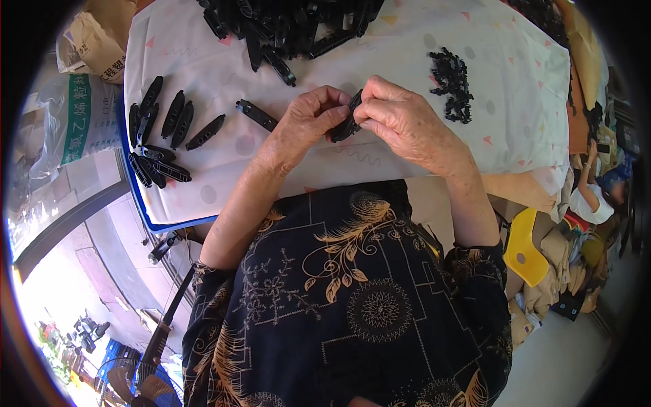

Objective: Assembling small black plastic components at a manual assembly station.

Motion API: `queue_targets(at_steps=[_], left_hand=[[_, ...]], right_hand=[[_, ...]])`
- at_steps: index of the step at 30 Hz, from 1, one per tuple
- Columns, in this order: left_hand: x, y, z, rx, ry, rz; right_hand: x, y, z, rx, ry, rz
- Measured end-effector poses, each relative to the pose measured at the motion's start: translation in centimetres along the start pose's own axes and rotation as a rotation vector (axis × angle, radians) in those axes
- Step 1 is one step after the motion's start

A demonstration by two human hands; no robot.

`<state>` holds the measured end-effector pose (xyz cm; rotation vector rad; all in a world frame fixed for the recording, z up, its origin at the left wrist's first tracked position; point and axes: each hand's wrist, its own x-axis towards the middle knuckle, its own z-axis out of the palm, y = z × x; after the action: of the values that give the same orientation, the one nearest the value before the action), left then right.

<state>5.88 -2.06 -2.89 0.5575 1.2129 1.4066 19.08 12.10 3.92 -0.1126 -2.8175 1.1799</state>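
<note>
Part (346,127) in fingertip grip of your left hand (312,117) and right hand (401,121), heap (293,28) at 11 o'clock from it

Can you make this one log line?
left hand: holds black part | right hand: on same part | beyond: black pile | right: small black pieces

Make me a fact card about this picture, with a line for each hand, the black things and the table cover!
Left hand: pinching a long black piece
Right hand: fingers on that same piece
By left wrist: a single black piece
Further left: loose group of black pieces
Far side: big dark pile
Right side: cluster of small black parts
Table cover: pale cloth with pink triangles
</note>
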Motion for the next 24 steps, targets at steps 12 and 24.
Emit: queue_targets(at_steps=[12,24], left_hand=[[0.1,-0.1,0.3,0.126,0.029,-0.01],[-0.2,0.2,3.3,0.111,0.025,0.042]], right_hand=[[0.1,0.9,0.7,0.007,0.097,0.122],[-2.1,2.2,4.5,1.209,0.31,0.436]])
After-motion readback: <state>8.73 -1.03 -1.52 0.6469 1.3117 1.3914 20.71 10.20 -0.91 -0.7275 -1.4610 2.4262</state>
